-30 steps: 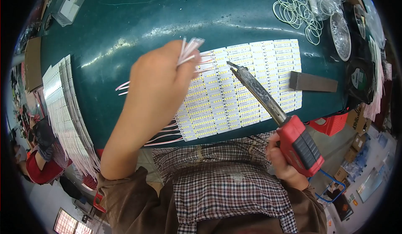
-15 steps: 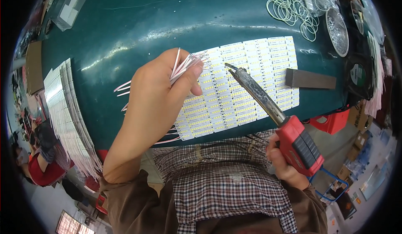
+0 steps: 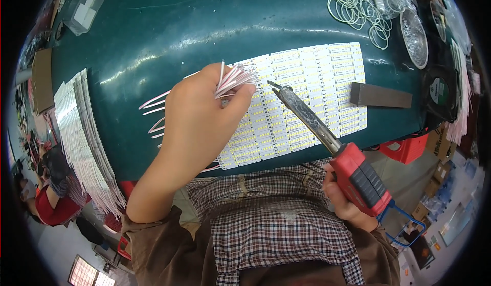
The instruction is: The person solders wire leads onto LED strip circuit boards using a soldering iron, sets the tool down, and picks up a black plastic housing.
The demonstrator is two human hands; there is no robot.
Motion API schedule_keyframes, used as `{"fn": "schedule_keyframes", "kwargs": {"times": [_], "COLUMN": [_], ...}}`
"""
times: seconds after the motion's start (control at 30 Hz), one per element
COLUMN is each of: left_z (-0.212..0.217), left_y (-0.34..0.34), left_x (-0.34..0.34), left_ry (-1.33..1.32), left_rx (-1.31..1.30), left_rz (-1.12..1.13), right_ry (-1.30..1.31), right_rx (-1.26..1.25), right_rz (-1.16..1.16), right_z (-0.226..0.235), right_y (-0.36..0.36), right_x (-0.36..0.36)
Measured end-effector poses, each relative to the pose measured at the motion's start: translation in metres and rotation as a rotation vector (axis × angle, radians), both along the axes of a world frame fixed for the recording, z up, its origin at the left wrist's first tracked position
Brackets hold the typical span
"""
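A panel of white LED strips (image 3: 299, 97) with rows of yellow chips lies on the green table in front of me. My left hand (image 3: 207, 112) is closed around a bundle of thin white and pink wires (image 3: 236, 79), their ends pointing right over the panel's left part. More wires (image 3: 155, 100) stick out past the panel's left edge, partly hidden by that hand. In my right hand (image 3: 341, 199) is a soldering iron (image 3: 360, 181) with a red and black handle. Its dark forked tip hovers over or touches the panel, just right of the bundle; I cannot tell which.
A dark rectangular bar (image 3: 381, 95) rests against the panel's right side. Stacked LED strips with wires (image 3: 84, 127) lie at the left edge. Farther off are a clear plastic box (image 3: 87, 7), pale wire coils (image 3: 353, 5), a metal bowl (image 3: 413, 38) and a black round tool (image 3: 440, 93).
My left hand has moved slightly right with the wires. The soldering iron's tip has shifted a little left and down, closer to the bundle.
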State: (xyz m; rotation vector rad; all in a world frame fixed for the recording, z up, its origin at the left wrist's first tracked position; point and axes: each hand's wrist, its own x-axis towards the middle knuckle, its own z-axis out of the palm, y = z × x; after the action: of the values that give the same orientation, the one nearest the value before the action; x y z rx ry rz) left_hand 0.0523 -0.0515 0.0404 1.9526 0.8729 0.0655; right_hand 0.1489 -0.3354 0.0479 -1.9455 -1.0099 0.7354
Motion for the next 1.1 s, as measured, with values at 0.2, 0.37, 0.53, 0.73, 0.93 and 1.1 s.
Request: {"fn": "schedule_keyframes", "kwargs": {"times": [0.2, 0.37, 0.53, 0.73, 0.93, 1.1], "left_z": [-0.005, -0.009, -0.007, -0.006, -0.007, -0.006], "left_y": [-0.003, -0.004, -0.004, -0.003, -0.002, -0.002], "left_x": [0.002, 0.001, 0.001, 0.003, 0.003, 0.004], "left_ry": [-0.002, -0.083, -0.069, -0.063, -0.049, -0.054], "left_rx": [0.249, 0.262, 0.306, 0.305, 0.301, 0.285], "left_rz": [-0.077, -0.041, -0.067, -0.081, -0.080, -0.074], "right_ry": [-0.007, -0.028, -0.023, -0.173, -0.105, -0.042], "right_rx": [0.015, 0.004, 0.007, 0.056, 0.043, -0.012], "right_rz": [0.023, 0.057, 0.068, 0.114, 0.051, 0.077], "right_z": [-0.004, -0.001, 0.000, 0.000, -0.002, -0.003], "right_y": [0.011, 0.016, 0.020, 0.022, 0.015, 0.012], "right_x": [-0.001, 0.003, 0.004, 0.007, 0.001, 0.002]}}
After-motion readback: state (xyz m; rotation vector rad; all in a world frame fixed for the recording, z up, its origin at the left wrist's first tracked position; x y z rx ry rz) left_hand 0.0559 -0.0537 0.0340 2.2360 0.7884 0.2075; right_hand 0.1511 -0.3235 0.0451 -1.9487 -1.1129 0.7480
